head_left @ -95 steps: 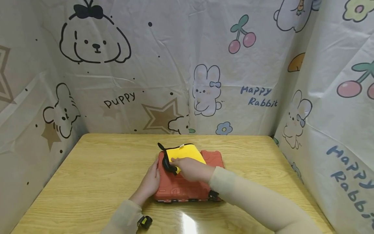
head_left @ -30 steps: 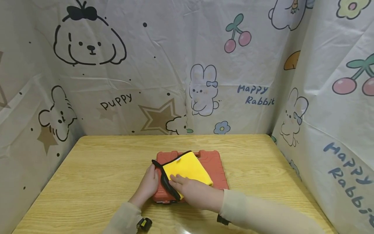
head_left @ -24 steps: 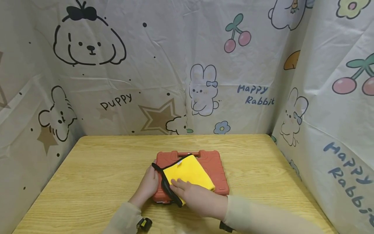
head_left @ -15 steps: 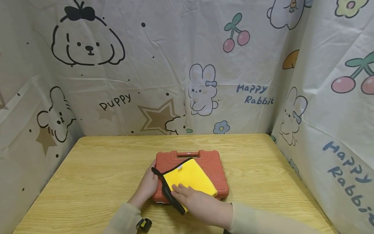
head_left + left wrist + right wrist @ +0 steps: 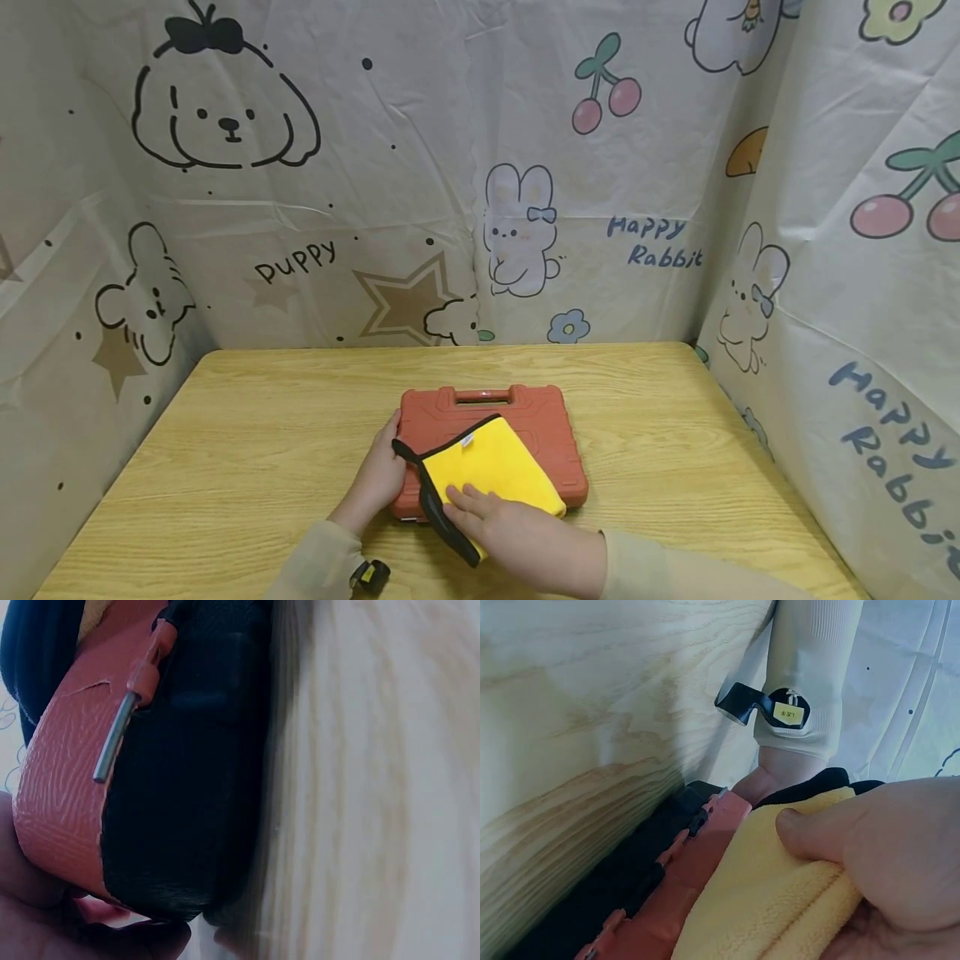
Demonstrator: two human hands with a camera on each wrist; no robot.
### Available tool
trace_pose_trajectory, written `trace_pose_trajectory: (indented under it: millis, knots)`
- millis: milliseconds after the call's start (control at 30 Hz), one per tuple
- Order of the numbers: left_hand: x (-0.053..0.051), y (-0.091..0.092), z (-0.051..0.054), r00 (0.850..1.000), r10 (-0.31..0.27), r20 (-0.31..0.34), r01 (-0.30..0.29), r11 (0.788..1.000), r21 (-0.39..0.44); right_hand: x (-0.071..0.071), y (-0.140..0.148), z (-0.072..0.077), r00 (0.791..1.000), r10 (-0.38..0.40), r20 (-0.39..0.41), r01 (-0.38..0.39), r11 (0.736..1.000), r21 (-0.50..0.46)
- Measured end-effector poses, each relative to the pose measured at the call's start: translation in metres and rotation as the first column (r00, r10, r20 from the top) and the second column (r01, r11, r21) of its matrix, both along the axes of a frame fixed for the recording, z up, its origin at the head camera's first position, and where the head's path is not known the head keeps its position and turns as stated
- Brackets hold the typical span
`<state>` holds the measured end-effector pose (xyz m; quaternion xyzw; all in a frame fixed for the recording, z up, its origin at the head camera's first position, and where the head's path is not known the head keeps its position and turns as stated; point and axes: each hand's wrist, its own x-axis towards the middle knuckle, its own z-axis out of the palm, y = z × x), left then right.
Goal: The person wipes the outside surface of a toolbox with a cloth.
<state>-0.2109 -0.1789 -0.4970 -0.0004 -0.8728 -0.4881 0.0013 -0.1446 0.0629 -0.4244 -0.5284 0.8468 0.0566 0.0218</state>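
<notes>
A red plastic tool case (image 5: 536,433) lies flat on the wooden table, its handle facing the far side. My left hand (image 5: 381,475) grips its left side; in the left wrist view those fingers (image 5: 142,939) bend round the corner of the case's black lower half. A folded yellow microfiber cloth (image 5: 506,462), edged in black, covers the near part of the lid and hangs past its front edge. My right hand (image 5: 517,537) holds this cloth, fingers spread on top; in the right wrist view the thumb (image 5: 802,834) clasps the cloth. The right palm's underside is mostly hidden.
The wooden table (image 5: 247,467) extends to both sides of the case. A printed cloth backdrop (image 5: 420,183) stands at the back and sides. A small black wrist camera (image 5: 371,576) sits at my left cuff.
My right hand slides the yellow cloth across the lid towards me and slightly right, uncovering the case's handle. My left hand keeps its place on the case's left side.
</notes>
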Motion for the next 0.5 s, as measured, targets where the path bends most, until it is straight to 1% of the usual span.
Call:
trace_pose_trajectory:
  millis: [200, 233, 300, 433, 500]
  knots:
    - [0.000, 0.001, 0.000, 1.000, 0.016, 0.025, -0.016, 1.000, -0.011, -0.006, -0.003, 0.004, 0.999, -0.016, 0.041, 0.016, 1.000, -0.003]
    - [0.000, 0.001, 0.000, 1.000, 0.021, 0.023, -0.020, 1.000, -0.013, -0.007, -0.003, 0.004, 0.999, -0.016, 0.033, 0.016, 1.000, -0.002]
    - [0.000, 0.002, 0.000, 1.000, 0.025, 0.013, -0.025, 0.999, -0.024, -0.009, -0.004, 0.006, 0.999, -0.026, 0.032, 0.026, 1.000, -0.001]
    - [-0.001, 0.003, 0.000, 0.999, 0.028, -0.031, -0.029, 0.998, -0.053, -0.015, -0.007, 0.008, 0.999, -0.049, 0.024, 0.049, 0.999, -0.010]
    - [-0.001, 0.003, 0.000, 0.999, 0.023, -0.032, -0.026, 0.997, -0.067, -0.019, -0.008, 0.007, 0.997, -0.073, 0.035, 0.074, 0.997, -0.021]
